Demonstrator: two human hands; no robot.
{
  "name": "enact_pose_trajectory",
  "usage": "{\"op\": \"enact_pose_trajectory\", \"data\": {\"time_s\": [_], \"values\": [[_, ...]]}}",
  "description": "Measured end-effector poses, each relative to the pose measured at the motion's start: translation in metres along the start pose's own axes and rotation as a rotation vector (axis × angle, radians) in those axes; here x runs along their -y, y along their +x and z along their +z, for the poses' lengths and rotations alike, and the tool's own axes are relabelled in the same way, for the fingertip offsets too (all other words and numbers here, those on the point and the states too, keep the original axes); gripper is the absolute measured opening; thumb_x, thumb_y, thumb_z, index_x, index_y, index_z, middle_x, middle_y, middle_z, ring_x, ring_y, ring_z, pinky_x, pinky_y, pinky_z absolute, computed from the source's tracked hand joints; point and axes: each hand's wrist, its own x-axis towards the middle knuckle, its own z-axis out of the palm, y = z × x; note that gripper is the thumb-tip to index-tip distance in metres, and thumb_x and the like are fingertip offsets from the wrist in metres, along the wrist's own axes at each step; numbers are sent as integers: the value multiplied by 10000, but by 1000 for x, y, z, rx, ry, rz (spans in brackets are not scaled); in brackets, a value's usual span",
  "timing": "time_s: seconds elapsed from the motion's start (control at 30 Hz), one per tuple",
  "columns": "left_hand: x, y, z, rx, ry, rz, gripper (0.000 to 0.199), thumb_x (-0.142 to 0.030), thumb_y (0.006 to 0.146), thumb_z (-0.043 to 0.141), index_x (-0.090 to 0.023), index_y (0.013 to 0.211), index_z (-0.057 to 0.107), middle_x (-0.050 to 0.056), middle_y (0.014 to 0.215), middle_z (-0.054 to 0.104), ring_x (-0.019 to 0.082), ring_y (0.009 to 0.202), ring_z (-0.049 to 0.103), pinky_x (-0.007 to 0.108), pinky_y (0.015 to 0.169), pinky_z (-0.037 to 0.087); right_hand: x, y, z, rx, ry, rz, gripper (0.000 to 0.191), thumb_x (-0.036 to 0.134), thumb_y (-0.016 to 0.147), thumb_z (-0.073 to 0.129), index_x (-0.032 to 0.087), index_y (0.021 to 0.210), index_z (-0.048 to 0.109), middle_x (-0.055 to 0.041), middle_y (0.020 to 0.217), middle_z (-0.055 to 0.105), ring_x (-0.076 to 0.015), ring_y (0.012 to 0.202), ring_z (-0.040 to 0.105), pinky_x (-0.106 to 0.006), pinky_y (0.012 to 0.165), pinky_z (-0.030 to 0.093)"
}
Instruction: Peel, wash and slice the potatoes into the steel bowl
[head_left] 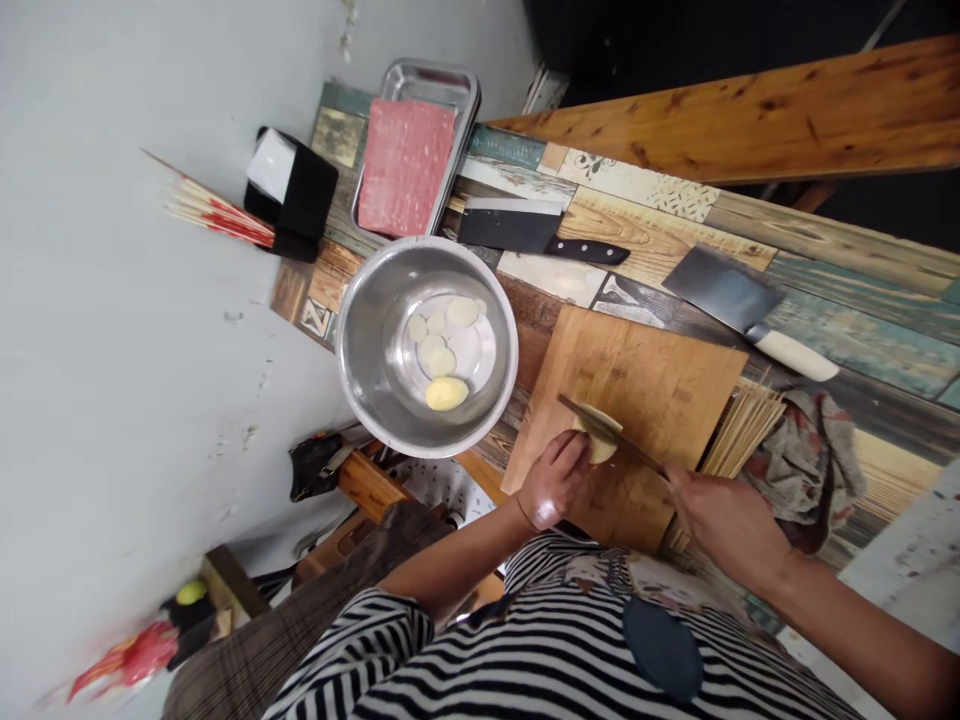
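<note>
My left hand (556, 478) holds a pale peeled potato (602, 452) steady on the wooden cutting board (637, 365), its fingertips bent against the near left side. In my right hand (731, 520) is the handle of a kitchen knife (634, 450). Its blade lies edge-down across the potato, close to the left fingers; how deep it cuts I cannot tell. Left of the board stands a steel bowl (360, 330) with several thin potato slices (461, 312) and one whole peeled potato (446, 393) in it.
Behind the bowl, a metal tray (466, 110) bears a pink slab of meat (409, 165). A black-handled cleaver (517, 225) and a white-handled cleaver (724, 290) lie beyond the board. Wooden skewers (746, 425) and a crumpled cloth (806, 465) are at its right. A black holder (307, 195) stands by the wall.
</note>
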Motion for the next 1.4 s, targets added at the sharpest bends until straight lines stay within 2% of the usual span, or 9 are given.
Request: {"op": "enact_pose_trajectory", "data": {"time_s": [0.1,0.27,0.37,0.53,0.6,0.93,1.07,1.27,1.4], "values": [[1,-4,2,20,-13,-5,285,-198,1011,579,-79,1252,675,208,1164,704,298,1181,632,444,920,633,0,-21,-4,-50,-17,-21,234,-7,868,491,197,889,603,30,598,597,-161,546,628,-293,521,352],[5,-24,16,126,-108,-83,355,-257,1064,428,-145,974,752,128,920,693,234,859,622,375,737,599,11,-49,-20,-171,-32,-88,324,-79,776,484,181,929,601,4,717,638,-162,599,638,-301,553,417],[4,-24,18,94,-57,-64,384,-237,1062,401,-146,906,740,112,858,662,225,833,585,352,701,562,13,-49,-29,-198,-24,-117,321,-99,748,482,194,841,575,11,664,619,-142,544,619,-283,523,411],[-1,-6,8,-25,23,23,389,-160,1051,370,-136,846,699,116,870,643,220,849,558,317,668,519,12,-46,-33,-174,3,-104,316,-105,762,500,197,806,583,8,656,622,-153,547,634,-290,511,409],[-2,-1,5,-48,47,39,391,-151,1050,359,-136,855,697,112,868,639,215,832,547,310,648,510,12,-48,-32,-161,12,-99,323,-109,760,497,194,815,594,4,663,624,-159,556,640,-297,516,419],[-3,-2,3,32,16,3,288,-224,1060,463,-127,1007,729,127,911,661,238,917,605,351,759,578,5,-41,-28,-159,-3,-115,289,-85,792,526,186,781,627,20,578,578,-159,479,604,-297,465,386],[-3,0,0,6,-38,11,273,-166,1048,459,-113,1039,727,149,964,682,261,1018,609,382,839,591,2,-39,-21,-86,4,-94,293,-80,797,529,178,823,665,10,619,630,-155,526,643,-284,491,394],[-3,2,0,-6,20,10,282,-193,1052,477,-141,1131,742,130,990,691,242,990,625,378,820,612,5,-37,-12,51,11,-24,304,-65,797,519,198,859,659,-15,702,683,-183,630,690,-283,539,404],[-5,6,1,-49,-8,-9,208,-178,1026,549,-103,1082,735,149,1037,710,252,1015,623,385,810,623,7,-29,-14,99,-18,10,278,-57,810,521,197,838,629,-11,662,654,-175,615,680,-284,525,352]]}}
